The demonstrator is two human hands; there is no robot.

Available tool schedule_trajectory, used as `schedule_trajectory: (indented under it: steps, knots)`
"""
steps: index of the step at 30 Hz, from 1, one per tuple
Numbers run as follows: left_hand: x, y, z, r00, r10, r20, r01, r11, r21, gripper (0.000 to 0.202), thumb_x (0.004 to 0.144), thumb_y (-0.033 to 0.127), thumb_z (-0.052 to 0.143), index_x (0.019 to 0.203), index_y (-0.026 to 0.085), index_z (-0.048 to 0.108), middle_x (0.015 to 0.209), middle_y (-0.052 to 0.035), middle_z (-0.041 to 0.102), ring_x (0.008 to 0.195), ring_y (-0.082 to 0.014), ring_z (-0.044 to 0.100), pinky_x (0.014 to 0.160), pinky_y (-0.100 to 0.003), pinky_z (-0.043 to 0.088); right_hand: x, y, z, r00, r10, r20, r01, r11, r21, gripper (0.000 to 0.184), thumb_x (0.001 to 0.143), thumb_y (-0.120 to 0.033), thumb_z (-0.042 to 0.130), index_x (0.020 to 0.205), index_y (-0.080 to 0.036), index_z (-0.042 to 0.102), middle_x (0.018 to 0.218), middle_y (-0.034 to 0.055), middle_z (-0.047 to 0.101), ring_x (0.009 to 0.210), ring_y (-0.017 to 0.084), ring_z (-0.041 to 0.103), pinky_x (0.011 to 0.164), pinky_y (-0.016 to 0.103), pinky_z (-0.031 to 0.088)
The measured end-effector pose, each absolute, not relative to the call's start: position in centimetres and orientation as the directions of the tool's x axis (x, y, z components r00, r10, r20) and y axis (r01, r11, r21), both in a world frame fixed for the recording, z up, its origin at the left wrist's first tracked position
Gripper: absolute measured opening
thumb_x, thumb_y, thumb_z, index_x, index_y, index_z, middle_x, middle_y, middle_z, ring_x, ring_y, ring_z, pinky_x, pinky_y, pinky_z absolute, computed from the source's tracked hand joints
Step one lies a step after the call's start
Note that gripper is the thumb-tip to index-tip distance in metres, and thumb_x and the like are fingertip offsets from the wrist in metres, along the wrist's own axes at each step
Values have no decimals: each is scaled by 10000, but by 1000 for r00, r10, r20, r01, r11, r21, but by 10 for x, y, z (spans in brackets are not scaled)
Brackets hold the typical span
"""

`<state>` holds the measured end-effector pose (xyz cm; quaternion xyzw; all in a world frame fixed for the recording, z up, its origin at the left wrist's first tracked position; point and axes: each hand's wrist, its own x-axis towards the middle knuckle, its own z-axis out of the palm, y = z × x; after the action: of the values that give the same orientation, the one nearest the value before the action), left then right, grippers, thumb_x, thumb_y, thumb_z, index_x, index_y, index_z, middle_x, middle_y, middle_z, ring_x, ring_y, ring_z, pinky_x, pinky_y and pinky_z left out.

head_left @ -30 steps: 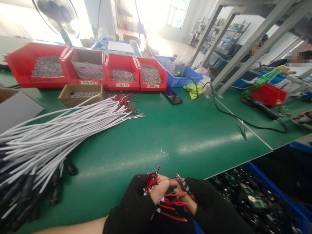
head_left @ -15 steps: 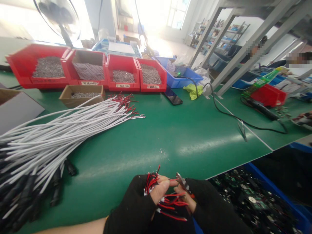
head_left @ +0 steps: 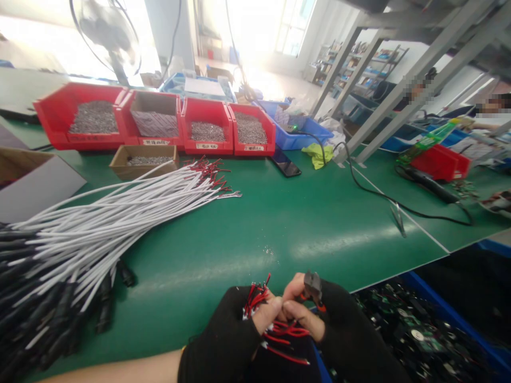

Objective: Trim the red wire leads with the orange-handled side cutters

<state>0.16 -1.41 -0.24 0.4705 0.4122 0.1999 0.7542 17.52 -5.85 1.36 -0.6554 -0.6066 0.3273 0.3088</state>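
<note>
Over the near edge of the green table (head_left: 279, 229), the left hand (head_left: 227, 340) is fisted round a bundle of red wires (head_left: 257, 293). Their tips point up and away, with the long axis near upright. The right hand (head_left: 335, 330) grips cutters (head_left: 312, 284), its fingertips touching the left thumb.

1. Two gloved hands: one left hand (head_left: 225, 343), one right hand (head_left: 321, 324).
2. One pair of cutters (head_left: 313, 284) in the right; one bunch of red wires (head_left: 255, 298) in the left.
3. Four red bins (head_left: 207, 110) in a row far ahead of the hands; a fifth, lone bin (head_left: 439, 162), far right.
4. One cardboard box (head_left: 131, 171) and one phone (head_left: 285, 165) ahead.
</note>
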Motion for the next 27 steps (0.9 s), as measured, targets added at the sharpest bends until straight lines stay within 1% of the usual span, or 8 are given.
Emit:
schedule_trajectory:
  steps: [4,7,11,14,17,22,25,27]
  knots:
    - [4,-12,-3,571,734,-369,32,429,903,484,837,609,533,686,149,517,548,17,432,516,-117,410,494,-226,335,184,-70,8,-3,994,-106,539,-88,-838,162,834,-347,656,868,-191,676,918,71,690,794,180,667,721,281,565]
    - [6,-11,-6,556,757,-344,13,406,914,352,813,500,563,835,149,554,551,30,453,474,-109,387,458,-216,309,185,-72,9,24,997,-72,529,-74,-846,166,797,-343,695,825,-180,686,896,78,699,777,190,670,718,279,557]
    - [7,-12,-12,555,760,-339,13,399,917,292,773,315,621,1011,147,596,556,49,446,485,-104,381,473,-210,306,182,-58,23,41,994,-102,557,-107,-824,240,867,-362,578,749,-168,658,686,30,660,617,143,627,588,233,512]
    - [8,-12,-13,579,763,-286,-30,371,928,311,739,257,662,1021,132,622,575,44,463,509,-101,392,500,-209,323,175,-46,33,113,993,-13,548,-73,-833,199,841,-348,605,752,-182,670,689,9,677,623,127,631,632,220,525]
    - [10,-11,-14,619,760,-197,-100,326,940,285,746,249,682,994,116,638,749,-26,601,661,-155,536,624,-240,429,167,-41,36,33,994,107,556,71,-828,60,812,-237,637,811,-219,695,785,-9,719,726,120,680,721,195,549]
    - [13,-10,-12,625,769,-132,-206,326,923,286,747,215,663,1016,124,635,975,-74,655,883,-220,595,800,-284,474,157,-42,33,-29,943,332,698,257,-669,133,779,-181,628,864,-212,725,823,32,731,748,163,703,714,231,591]
    - [14,-10,-9,626,764,-158,-201,353,914,248,738,229,670,959,126,626,935,-65,654,876,-224,595,788,-280,476,157,-43,30,28,936,351,713,227,-663,149,770,-227,632,868,-179,733,826,73,739,739,199,719,684,268,611]
    - [14,-10,-6,629,756,-183,-191,378,906,245,740,252,678,936,124,603,886,-57,641,842,-216,589,755,-274,473,159,-45,28,32,963,266,674,176,-718,153,793,-242,621,896,-185,718,879,70,742,799,198,723,727,272,611]
